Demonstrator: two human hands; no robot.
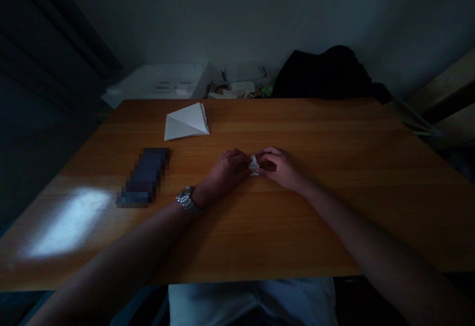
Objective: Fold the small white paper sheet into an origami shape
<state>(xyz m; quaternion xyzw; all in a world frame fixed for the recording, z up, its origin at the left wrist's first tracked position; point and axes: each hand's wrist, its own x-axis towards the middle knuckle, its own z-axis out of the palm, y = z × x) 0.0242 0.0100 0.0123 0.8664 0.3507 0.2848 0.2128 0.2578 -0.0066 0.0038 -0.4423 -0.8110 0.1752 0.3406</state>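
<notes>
A small folded piece of white paper (254, 165) rests on the wooden table (334, 207) near its middle. My left hand (224, 171), with a metal watch on its wrist, pinches the paper from the left, fingers curled. From the right, my right hand (280, 166) closes its fingertips on the same piece. Most of the paper is hidden between the fingers. A larger sheet of white paper (186, 121), folded into a triangle-like shape, lies further back to the left, apart from both hands.
A dark flat object (144, 176), blurred out, lies on the table left of my left hand. Behind the table's far edge are a white box (159, 84), some clutter and a dark bundle (326, 76). The room is dim.
</notes>
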